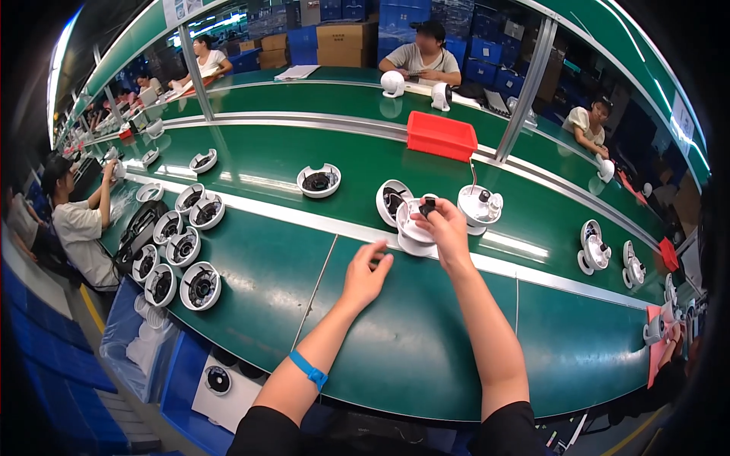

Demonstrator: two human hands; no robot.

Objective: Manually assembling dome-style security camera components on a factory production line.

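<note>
The right hand [445, 228] is closed around a white dome camera unit [416, 228], fingers curled over its top where a small black lens module [427, 205] sits; the grip appears to steady the unit against the counter [395, 342] while the module is seated or adjusted. The unit rests on the pale strip that runs across the green counter, at 12 o'clock from the person's body. The left hand [365, 275] hovers empty at 8 o'clock from the unit, fingers loosely spread and slightly curled, touching nothing that can be made out. A blue wristband [308, 370] circles the left forearm.

Just beside the held unit, at 10 o'clock, a second white housing [389, 199] lies tilted with its dark interior showing. At 2 o'clock stands another white unit [479, 205] with a thin wire rising from it. Further out at 10 o'clock, a white base ring [318, 181] sits on the belt. At 12 o'clock, a red bin [442, 135] rests at the rail. Far at 9 o'clock, a cluster of open housings [176, 254] is grouped near the counter edge, probably staged within reach.

The fingers hide how the lens module meets the body. The fisheye rim bends and blurs the parts at 3 o'clock, and other seated people are only partly visible.
</note>
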